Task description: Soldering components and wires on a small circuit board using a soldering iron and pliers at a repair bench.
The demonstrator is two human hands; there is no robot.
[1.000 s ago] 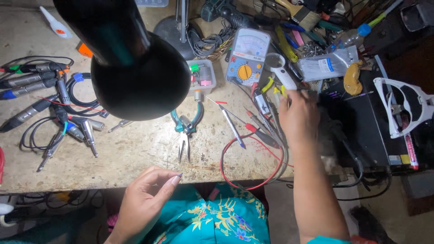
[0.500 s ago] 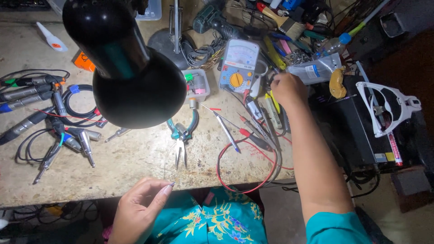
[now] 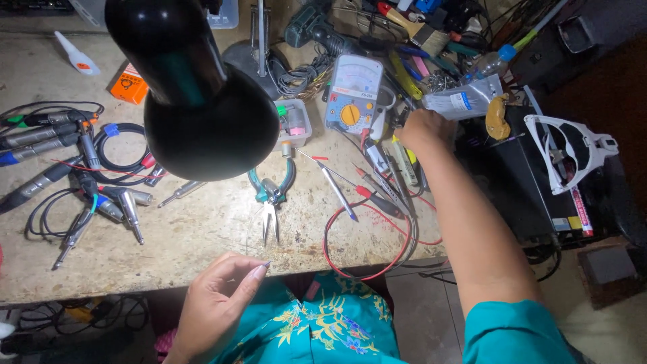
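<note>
Lamp shade [image 3: 210, 128]: glossy black, smooth. Workbench top [image 3: 202, 236]: matt, rough, stained, pale. Pliers [image 3: 271, 202] at 6 o'clock of lamp: bare metal jaws, teal plastic grips. Multimeter [image 3: 352, 101]: smooth plastic casing. Red wire [image 3: 367, 269]: shiny plastic insulation. Garment [image 3: 323, 330]: printed teal cloth.

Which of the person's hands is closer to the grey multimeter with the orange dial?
The right hand. It rests on the bench just right of the grey multimeter with the orange dial, among the probes. The left hand hangs at the near bench edge, well away.
</note>
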